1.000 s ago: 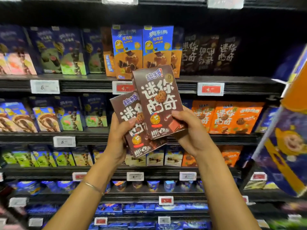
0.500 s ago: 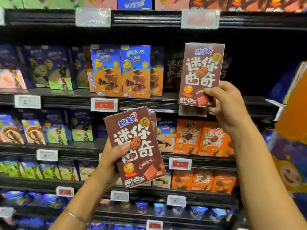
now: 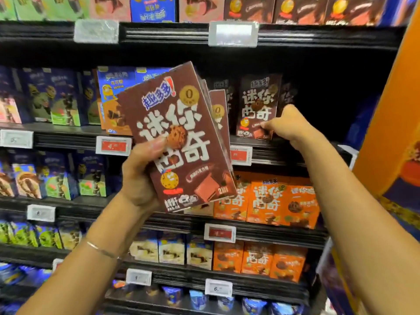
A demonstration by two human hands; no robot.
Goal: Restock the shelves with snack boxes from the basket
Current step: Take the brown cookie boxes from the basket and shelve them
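Observation:
My left hand (image 3: 141,176) grips a small stack of brown snack boxes (image 3: 181,137) with white lettering, held up tilted in front of the shelves, thumb on the front face. My right hand (image 3: 288,126) reaches into the second shelf (image 3: 284,153) and pinches the lower right corner of another brown snack box (image 3: 259,103). That box stands upright on the shelf, in front of darker boxes of the same kind. The basket is out of view.
Blue snack boxes (image 3: 113,96) fill the same shelf to the left. Orange boxes (image 3: 268,201) stand one shelf below, with price tags (image 3: 241,154) along the shelf edges. An orange and blue display (image 3: 391,133) juts out at the right.
My right hand has carried its brown box back and down onto the second shelf, where it now stands. My left hand has lifted its boxes higher and toward the middle.

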